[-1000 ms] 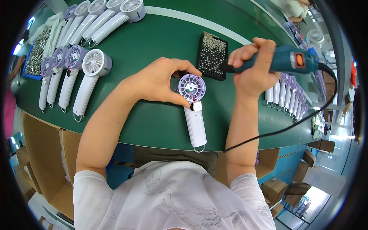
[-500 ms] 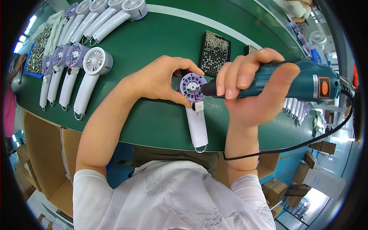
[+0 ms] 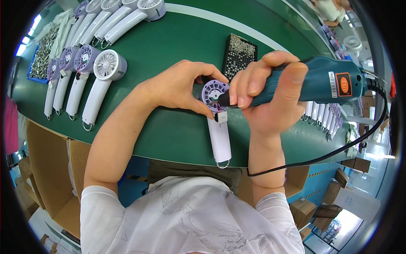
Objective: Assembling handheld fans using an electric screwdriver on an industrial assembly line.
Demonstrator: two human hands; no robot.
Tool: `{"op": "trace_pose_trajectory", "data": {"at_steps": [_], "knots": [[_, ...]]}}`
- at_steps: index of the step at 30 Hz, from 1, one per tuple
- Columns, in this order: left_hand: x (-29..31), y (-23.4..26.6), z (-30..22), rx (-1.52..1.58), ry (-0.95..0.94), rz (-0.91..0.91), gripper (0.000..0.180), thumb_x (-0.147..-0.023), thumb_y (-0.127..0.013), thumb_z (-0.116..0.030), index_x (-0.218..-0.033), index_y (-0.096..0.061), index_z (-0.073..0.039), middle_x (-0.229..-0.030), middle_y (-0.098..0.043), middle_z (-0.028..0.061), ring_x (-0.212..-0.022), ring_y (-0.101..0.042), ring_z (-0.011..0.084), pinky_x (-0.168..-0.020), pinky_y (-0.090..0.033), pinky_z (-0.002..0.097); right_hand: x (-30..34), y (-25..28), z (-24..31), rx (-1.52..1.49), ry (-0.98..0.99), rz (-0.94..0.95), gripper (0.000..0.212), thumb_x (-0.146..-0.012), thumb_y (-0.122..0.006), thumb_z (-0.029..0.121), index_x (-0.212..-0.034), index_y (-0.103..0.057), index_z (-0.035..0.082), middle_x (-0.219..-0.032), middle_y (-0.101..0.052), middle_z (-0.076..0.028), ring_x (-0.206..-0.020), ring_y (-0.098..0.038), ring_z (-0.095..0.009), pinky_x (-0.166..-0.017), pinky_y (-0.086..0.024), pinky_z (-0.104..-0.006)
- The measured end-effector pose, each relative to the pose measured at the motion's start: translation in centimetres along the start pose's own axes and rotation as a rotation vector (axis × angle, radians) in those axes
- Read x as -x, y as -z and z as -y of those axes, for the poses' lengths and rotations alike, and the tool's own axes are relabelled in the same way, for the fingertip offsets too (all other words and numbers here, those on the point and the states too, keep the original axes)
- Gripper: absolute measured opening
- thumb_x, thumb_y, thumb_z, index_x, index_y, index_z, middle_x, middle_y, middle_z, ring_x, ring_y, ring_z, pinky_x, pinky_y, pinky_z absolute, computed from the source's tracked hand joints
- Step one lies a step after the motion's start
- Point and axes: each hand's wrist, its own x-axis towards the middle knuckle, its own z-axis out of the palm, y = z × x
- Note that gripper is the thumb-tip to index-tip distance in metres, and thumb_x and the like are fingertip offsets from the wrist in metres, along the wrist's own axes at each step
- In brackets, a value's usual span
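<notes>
A partly open handheld fan [image 3: 219, 139] lay just right of the middle of the frame on the green counter [image 3: 173, 142], between the two hands. Its long axis ran nearly up and down the picture: the purple fan head [image 3: 213, 94] sat uppermost, and the white handle slanted slightly rightward to a metal loop [image 3: 223, 165] by the counter's lower edge. The left hand [image 3: 179, 89] was the nearer, coming in from the left with thumb and forefinger curved apart around the head, pinching its rim between them. The right hand [image 3: 270, 95], closed around a teal electric screwdriver [image 3: 319, 82], stood to the right of the head; the tool lay almost crosswise to the handle, its black nose pointing left over the head's face. Whether the bit touched a screw could not be told, since the nose hid its tip. A small white connector [image 3: 221, 117] rested where head met handle. Above, toward the upper right, a black screw tray [image 3: 240, 54] stood near the right hand's fingers, while more fans [image 3: 96, 99] lined the left of the frame.
</notes>
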Motion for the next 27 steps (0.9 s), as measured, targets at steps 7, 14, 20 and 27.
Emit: {"op": "trace_pose_trajectory", "data": {"at_steps": [7,14,20,27], "knots": [[0.0,0.3,0.1,-0.027,-0.015,0.003,0.067,-0.060,-0.096,-0.025,-0.118,-0.069,-0.007,-0.106,-0.073,0.0086,-0.093,-0.066,0.0254,-0.085,-0.052,0.0353,0.0,-1.1,-0.2,0.111,0.041,0.175,0.028,-0.107,-0.053,0.026,-0.105,-0.054,-0.002,-0.065,-0.054,-0.008,-0.045,-0.051,-0.016,-0.042,-0.048,-0.0329],[0.2,-0.1,0.0,0.135,-0.021,0.000,0.059,-0.063,-0.091,-0.014,-0.116,-0.067,-0.004,-0.104,-0.073,0.0108,-0.095,-0.069,0.0261,-0.089,-0.054,0.0356,0.9,-2.6,-0.9,0.239,-0.022,0.194,0.016,-0.092,-0.071,0.005,-0.089,-0.057,-0.001,-0.065,-0.061,-0.008,-0.051,-0.058,-0.013,-0.047,-0.048,-0.0259],[0.1,-0.2,0.3,0.002,-0.028,0.017,0.055,-0.064,-0.089,-0.010,-0.113,-0.065,-0.004,-0.102,-0.072,0.0103,-0.093,-0.070,0.0240,-0.084,-0.054,0.0358,1.2,-2.0,-1.6,0.258,0.003,0.189,0.012,-0.090,-0.071,0.000,-0.089,-0.059,-0.002,-0.064,-0.062,-0.007,-0.050,-0.060,-0.012,-0.046,-0.049,-0.0252],[0.1,-0.1,-0.3,-0.049,-0.064,0.003,0.065,-0.063,-0.095,-0.021,-0.120,-0.067,-0.007,-0.110,-0.072,0.0077,-0.099,-0.067,0.0238,-0.086,-0.052,0.0347,-1.3,0.0,2.0,-0.123,0.173,0.192,0.038,-0.105,-0.055,0.037,-0.110,-0.060,-0.001,-0.062,-0.054,-0.005,-0.042,-0.050,-0.016,-0.040,-0.045,-0.0318]]}}
